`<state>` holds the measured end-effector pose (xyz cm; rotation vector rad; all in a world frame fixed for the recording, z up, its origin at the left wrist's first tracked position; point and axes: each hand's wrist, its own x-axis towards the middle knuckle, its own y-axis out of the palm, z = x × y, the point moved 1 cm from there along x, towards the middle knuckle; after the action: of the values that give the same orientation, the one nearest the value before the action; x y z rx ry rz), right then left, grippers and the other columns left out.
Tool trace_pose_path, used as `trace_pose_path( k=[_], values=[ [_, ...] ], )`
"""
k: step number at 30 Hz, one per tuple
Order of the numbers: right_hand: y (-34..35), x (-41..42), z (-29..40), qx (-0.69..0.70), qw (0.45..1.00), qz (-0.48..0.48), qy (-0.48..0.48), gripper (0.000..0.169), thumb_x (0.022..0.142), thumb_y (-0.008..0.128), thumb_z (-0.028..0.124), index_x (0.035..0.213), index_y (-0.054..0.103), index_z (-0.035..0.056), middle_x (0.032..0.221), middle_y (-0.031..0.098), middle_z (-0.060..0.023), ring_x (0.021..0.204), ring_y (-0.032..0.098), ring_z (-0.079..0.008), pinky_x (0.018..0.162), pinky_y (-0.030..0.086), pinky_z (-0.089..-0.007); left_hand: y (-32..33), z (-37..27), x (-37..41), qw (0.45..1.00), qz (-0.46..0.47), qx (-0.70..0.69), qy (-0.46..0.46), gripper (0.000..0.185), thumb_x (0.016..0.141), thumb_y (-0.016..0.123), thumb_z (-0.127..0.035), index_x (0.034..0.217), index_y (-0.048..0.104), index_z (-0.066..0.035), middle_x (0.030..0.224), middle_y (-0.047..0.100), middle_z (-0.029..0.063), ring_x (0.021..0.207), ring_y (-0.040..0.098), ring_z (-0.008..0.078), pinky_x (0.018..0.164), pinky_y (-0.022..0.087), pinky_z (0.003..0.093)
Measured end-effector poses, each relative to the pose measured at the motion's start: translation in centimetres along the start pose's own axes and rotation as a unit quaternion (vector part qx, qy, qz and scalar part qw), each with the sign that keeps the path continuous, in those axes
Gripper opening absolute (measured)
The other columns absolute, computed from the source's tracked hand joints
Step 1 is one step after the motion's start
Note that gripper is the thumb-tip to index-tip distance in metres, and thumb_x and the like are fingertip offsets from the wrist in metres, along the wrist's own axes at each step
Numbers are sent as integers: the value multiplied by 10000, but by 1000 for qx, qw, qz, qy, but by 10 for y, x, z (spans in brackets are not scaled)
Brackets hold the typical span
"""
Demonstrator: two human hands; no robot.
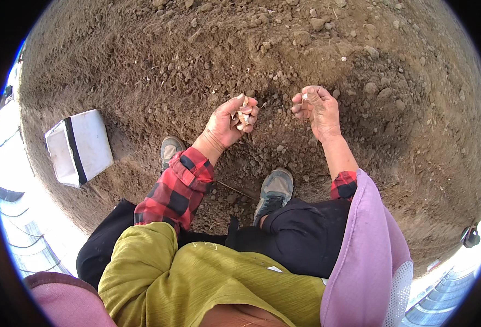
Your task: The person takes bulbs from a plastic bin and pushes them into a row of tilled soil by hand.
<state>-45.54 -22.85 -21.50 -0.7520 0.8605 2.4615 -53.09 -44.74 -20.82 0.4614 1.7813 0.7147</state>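
Observation:
My left hand (226, 122) is curled, palm up, around several garlic cloves (245, 112) with pale, pinkish skins. To its right, my right hand (320, 108) pinches a single whitish clove (304, 97) between thumb and fingers. Both hands are held over loose brown soil (281, 81), a short way apart from each other. Small pale bits lie on the soil beyond my hands, and one whitish piece (344, 59) rests farther up to the right.
A white plastic container (89, 143) with a black band lies tilted on the soil at left. My shoes (275, 190) stand on the ground below my hands. A thin stick (236, 190) lies between them. Clods and stones (317, 24) are scattered around.

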Motion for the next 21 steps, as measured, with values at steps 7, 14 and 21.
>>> trace_pose_path(
  k=[7, 14, 21],
  values=[
    [10, -2, -8, 175, 982, 40, 54, 258, 878, 563, 251, 953, 564, 5, 843, 626, -139, 697, 635, -216, 584, 546, -295, 12, 8, -2, 998, -19, 58, -5, 256, 871, 496, -282, 904, 566, -38, 804, 569, 67, 639, 507, 130, 505, 380, 230],
    [26, -16, 3, 15, 996, 51, 75, 234, 861, 590, 184, 989, 542, -6, 790, 619, -114, 559, 615, -180, 463, 524, -271, 48, 8, 6, 974, -58, 218, 26, 173, 822, 602, -108, 965, 612, -10, 747, 621, 44, 549, 541, 94, 414, 400, 204],
    [37, -18, 22, -116, 993, -8, 5, 257, 865, 590, 202, 958, 480, -10, 722, 573, -81, 527, 600, -161, 398, 493, -261, 84, -3, 25, 882, -4, 462, 94, 198, 765, 693, -100, 931, 650, -1, 696, 602, -11, 574, 486, 28, 496, 380, 184]
  ],
)
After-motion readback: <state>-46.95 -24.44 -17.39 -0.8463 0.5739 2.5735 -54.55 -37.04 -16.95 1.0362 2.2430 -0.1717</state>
